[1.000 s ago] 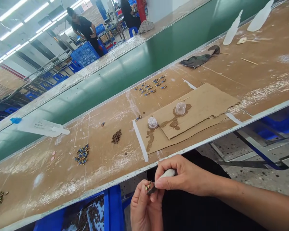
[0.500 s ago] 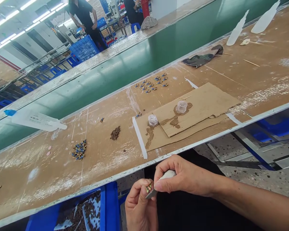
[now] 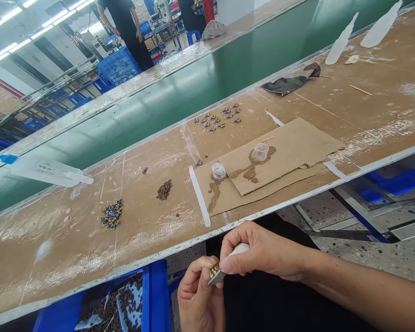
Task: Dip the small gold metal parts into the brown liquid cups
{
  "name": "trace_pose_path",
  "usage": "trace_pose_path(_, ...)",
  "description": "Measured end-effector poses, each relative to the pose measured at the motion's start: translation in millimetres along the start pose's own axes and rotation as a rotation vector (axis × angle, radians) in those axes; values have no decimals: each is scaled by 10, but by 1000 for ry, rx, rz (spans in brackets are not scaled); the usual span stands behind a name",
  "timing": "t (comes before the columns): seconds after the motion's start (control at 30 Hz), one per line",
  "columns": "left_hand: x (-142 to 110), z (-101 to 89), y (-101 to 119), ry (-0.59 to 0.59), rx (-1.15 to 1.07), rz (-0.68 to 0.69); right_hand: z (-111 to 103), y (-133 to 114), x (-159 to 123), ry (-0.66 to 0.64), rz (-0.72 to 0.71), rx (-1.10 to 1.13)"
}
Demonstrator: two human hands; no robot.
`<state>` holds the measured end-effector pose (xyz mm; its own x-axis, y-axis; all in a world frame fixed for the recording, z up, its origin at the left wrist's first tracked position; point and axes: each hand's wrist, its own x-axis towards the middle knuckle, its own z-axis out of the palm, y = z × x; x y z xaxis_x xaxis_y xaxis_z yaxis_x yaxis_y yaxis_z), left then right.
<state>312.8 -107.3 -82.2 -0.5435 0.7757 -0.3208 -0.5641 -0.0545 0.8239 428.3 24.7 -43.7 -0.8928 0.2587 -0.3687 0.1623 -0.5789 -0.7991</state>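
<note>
Over my lap, in front of the table edge, my left hand [image 3: 200,293] pinches a tiny yellow-and-dark figure piece [image 3: 213,270] between thumb and fingertips. My right hand [image 3: 259,253] is closed on a flat grey blade with a whitish grip [image 3: 240,249]. The blade lies against the piece at my left fingertips, and my two hands almost touch. Much of the piece is hidden by fingers. On the table is a heap of small blue-and-gold figures [image 3: 111,214], with a pile of small brown rings [image 3: 164,190] to its right. Several similar figures [image 3: 216,119] are spread out farther back.
Two small clear cups [image 3: 261,152] stand on stained cardboard [image 3: 297,138]. A squeeze bottle [image 3: 43,170] lies at left; two white bottles [image 3: 342,40] are at far right, near a camouflage cloth [image 3: 290,84]. A blue bin [image 3: 155,295] sits below the table edge. People stand beyond the green belt [image 3: 193,85].
The view has shifted slightly. My hands keep nearly the same hold, with the blade still against the piece. In the background, a standing person's arm has dropped from the hip.
</note>
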Motion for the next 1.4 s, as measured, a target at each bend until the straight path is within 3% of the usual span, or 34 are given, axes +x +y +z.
trace_pose_path(0.63,14,24,15,5,63,67,8,3,16,-13,5,75)
trace_pose_path(0.8,14,-50,2,66,87,109,37,31,30,70,-1,84)
trace_pose_path(0.97,9,-51,-12,-23,87,92,72,67,35,182,-95,147)
trace_pose_path(1.1,42,-3,10,112,-32,15,61,71,18,152,-167,242)
trace_pose_path(1.27,66,35,15,279,-238,-54,30,106,64,113,-153,350)
trace_pose_path(1.4,95,21,-41,288,-356,1,59,117,136,106,-163,369)
